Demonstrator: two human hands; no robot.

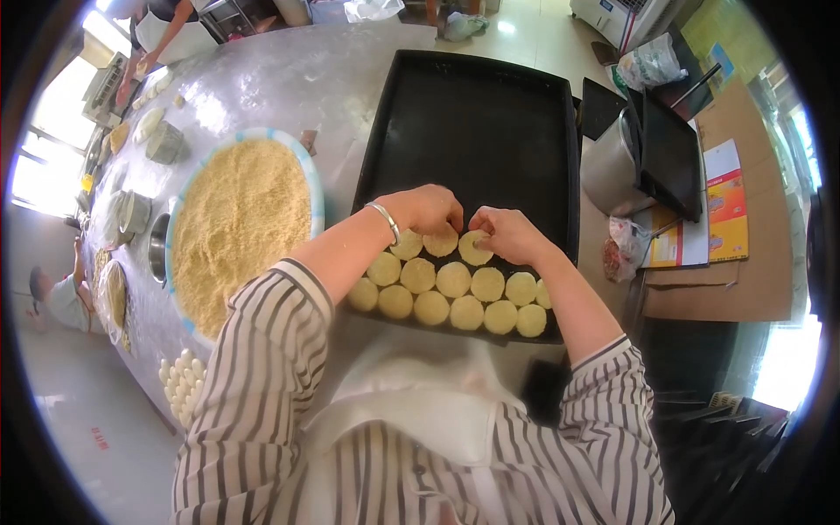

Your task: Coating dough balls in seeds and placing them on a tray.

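A black rectangular baking tray (478,144) lies before me on the table. Rows of flat, round, crumb-coated dough cakes (453,279) cover its near end. My left hand (423,211), with a silver bangle at the wrist, has its fingertips on the far edge of one cake (440,244) in the third row. Just to the right, my right hand (510,233) pinches another cake (474,249) at its right side, the thumb over its top. To the left of the tray stands a wide basin (316,190) with a pale blue and white rim, filled with yellowish crumbs (243,223).
Several white dough pieces (182,384) sit at the table's near left edge. Metal containers (134,211) stand beyond the basin. Two other people work at the table, one far left (174,33), one at left (65,298). A tall metal pot (610,164) and cardboard (755,262) stand at right.
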